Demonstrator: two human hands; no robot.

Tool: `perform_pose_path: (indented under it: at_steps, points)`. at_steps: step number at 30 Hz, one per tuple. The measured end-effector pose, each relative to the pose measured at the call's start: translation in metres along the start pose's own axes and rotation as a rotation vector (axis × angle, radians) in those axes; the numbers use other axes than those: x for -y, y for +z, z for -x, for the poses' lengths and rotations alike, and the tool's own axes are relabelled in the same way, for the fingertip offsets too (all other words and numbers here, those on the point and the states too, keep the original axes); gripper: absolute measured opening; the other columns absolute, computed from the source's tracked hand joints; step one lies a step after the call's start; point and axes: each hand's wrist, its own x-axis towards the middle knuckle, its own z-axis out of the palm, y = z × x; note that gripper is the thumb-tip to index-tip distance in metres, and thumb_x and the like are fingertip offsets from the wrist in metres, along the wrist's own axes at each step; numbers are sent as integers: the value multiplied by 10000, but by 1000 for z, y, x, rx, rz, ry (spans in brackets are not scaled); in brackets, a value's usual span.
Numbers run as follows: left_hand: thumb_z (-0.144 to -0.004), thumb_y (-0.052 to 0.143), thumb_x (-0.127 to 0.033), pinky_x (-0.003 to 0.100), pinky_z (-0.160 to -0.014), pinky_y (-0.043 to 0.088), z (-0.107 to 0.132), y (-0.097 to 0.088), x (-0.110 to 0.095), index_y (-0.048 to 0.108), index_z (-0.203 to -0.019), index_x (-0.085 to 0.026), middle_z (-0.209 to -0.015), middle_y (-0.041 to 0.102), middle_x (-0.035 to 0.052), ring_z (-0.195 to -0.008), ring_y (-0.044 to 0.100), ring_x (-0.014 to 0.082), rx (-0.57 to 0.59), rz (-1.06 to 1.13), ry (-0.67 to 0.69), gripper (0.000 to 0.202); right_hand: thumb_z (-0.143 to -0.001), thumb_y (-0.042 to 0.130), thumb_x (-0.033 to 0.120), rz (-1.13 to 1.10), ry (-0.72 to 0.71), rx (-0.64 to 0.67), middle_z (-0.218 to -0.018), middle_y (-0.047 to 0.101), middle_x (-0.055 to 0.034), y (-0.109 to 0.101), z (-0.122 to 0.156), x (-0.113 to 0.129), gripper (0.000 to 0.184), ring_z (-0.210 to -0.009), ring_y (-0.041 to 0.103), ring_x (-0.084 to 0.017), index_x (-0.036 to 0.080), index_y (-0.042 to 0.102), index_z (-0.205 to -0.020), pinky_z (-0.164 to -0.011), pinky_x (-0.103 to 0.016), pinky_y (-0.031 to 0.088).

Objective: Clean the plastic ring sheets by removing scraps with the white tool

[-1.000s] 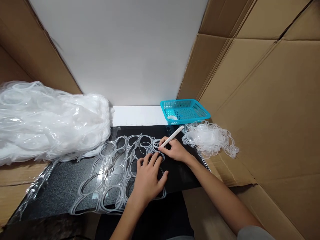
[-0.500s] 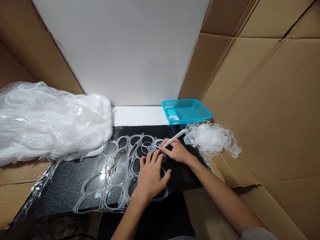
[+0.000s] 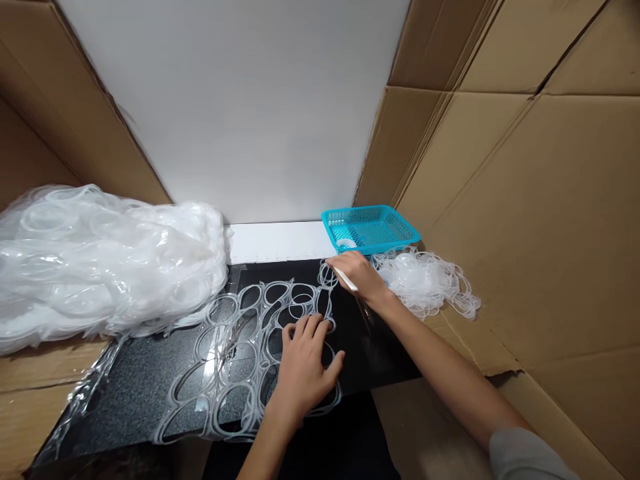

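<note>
A flat sheet of clear plastic rings (image 3: pixel 235 383), joined in a web, lies on the dark speckled table. My left hand (image 3: pixel 305 363) rests on its right part, palm down with fingers spread. At the sheet's far right corner my right hand (image 3: pixel 361 277) is closed on a white pen-shaped tool (image 3: pixel 345 279), which slants across the fingers. A small loop of clear rings (image 3: pixel 328 273) stands at that hand's fingertips, pulled up from the sheet and still joined to it by strands. Whether the fingertips pinch this loop is hard to make out.
A large heap of clear ring sheets (image 3: pixel 115 267) covers the left side. On the right lies a tangled pile of thin clear rings (image 3: pixel 425 283), behind it a blue basket (image 3: pixel 373 243) with a white round piece (image 3: pixel 346 244) inside. Cardboard walls (image 3: pixel 540 220) stand around.
My right hand has moved away from the left hand, toward the basket, and the tool has turned to point back toward me. The corner loop is drawn outward. My left hand stays put.
</note>
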Motion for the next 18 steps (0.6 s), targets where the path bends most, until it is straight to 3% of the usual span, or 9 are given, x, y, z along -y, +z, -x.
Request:
perform_pose_path:
  at_steps: [4, 7, 9, 13, 18]
  points:
    - [-925, 650, -289, 577, -1077, 391, 3, -2, 2, 609, -1198, -235, -1363, 637, 102, -1307, 539, 336, -2, 22, 8, 281, -993, 544, 120, 63, 124, -75, -1049, 784, -137, -21, -36, -13, 238, -984, 673, -304, 177, 765, -1061, -931, -436, 461]
    - [-912, 669, -274, 592, -1089, 391, 3, -4, 1, 611, -1199, -237, -1392, 630, 93, -1325, 534, 342, 6, 42, 16, 295, -1009, 553, 167, -58, 206, -168, -1053, 788, -118, -20, -48, -4, 233, -990, 691, -296, 193, 783, -1035, -948, -430, 482]
    - [-930, 648, -252, 582, -1107, 393, 4, -6, 1, 610, -1213, -247, -1412, 622, 83, -1333, 535, 327, 4, 93, 36, 285, -1021, 567, 226, -255, 209, -144, -1082, 794, -80, -8, -42, 13, 226, -1013, 714, -270, 224, 793, -1019, -959, -404, 513]
    - [-1005, 553, -242, 504, -1114, 435, 10, -13, 7, 613, -1228, -267, -1405, 617, 70, -1329, 543, 275, -88, 196, 47, 231, -991, 622, 284, -556, 233, 67, -1090, 802, -31, 27, -12, 55, 175, -1038, 741, -243, 278, 796, -1017, -939, -366, 563]
    - [-1014, 548, -282, 533, -1094, 471, 20, -14, 32, 609, -1263, -238, -1382, 612, 105, -1309, 562, 307, -219, 80, -59, 260, -960, 646, 290, -714, 304, 34, -1048, 787, -37, 43, 5, 72, 127, -985, 736, -217, 236, 751, -1005, -950, -349, 549]
